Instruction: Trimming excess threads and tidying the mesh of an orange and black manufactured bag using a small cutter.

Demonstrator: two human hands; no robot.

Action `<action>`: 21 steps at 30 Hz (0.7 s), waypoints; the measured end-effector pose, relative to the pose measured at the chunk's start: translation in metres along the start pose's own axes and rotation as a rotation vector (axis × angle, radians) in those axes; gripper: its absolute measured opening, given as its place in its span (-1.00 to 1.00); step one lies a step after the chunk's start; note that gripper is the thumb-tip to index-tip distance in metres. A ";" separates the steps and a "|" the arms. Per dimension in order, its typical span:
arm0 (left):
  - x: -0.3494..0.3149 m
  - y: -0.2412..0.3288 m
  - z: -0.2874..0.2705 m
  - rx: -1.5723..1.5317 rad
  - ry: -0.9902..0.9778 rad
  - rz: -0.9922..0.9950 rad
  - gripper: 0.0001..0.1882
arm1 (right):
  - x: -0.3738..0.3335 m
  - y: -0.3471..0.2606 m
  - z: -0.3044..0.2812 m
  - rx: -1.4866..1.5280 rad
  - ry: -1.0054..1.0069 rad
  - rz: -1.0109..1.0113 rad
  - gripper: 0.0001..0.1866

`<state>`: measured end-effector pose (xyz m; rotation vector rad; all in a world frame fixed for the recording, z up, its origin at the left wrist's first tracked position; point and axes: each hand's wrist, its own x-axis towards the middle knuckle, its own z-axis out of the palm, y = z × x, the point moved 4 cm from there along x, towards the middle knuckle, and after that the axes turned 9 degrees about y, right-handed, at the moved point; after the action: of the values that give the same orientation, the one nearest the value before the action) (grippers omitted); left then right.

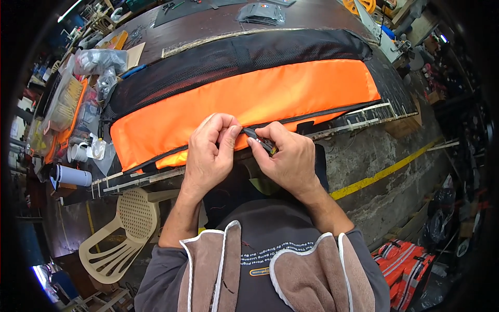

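A long orange fabric piece [249,99] with a black mesh section [197,75] lies across the table in front of me. Black edging [166,155] runs along its near side. My left hand [210,153] pinches this edging between thumb and fingers near the middle. Close beside it on the right, my right hand [291,158] is closed around a small black and yellow tool [272,150] that looks like thread snips. Its tip points toward the pinched edging, and my fingers cover most of it.
The dark table [197,31] carries a stack of plastic-wrapped pieces [261,14] at the back. Clear plastic bins [65,106], bags [101,61] and a white cup [79,152] crowd its left end. A beige plastic chair [134,213] stands lower left; orange vests [403,270] lie lower right.
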<state>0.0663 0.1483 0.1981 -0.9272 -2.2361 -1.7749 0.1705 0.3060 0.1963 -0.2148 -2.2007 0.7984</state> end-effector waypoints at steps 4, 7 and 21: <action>-0.001 -0.002 -0.001 -0.048 -0.003 -0.028 -0.87 | -0.004 0.002 0.001 -0.008 0.003 -0.023 -0.80; 0.000 -0.004 -0.005 -0.104 -0.018 -0.060 -0.84 | -0.008 0.005 0.000 0.033 0.023 -0.044 -0.76; 0.036 0.016 0.039 0.348 -0.121 0.499 -0.91 | -0.033 0.050 -0.042 0.185 0.131 0.341 -0.66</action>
<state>0.0564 0.1995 0.2168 -1.3803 -2.0391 -1.1040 0.2188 0.3528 0.1665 -0.5438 -1.9788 1.1349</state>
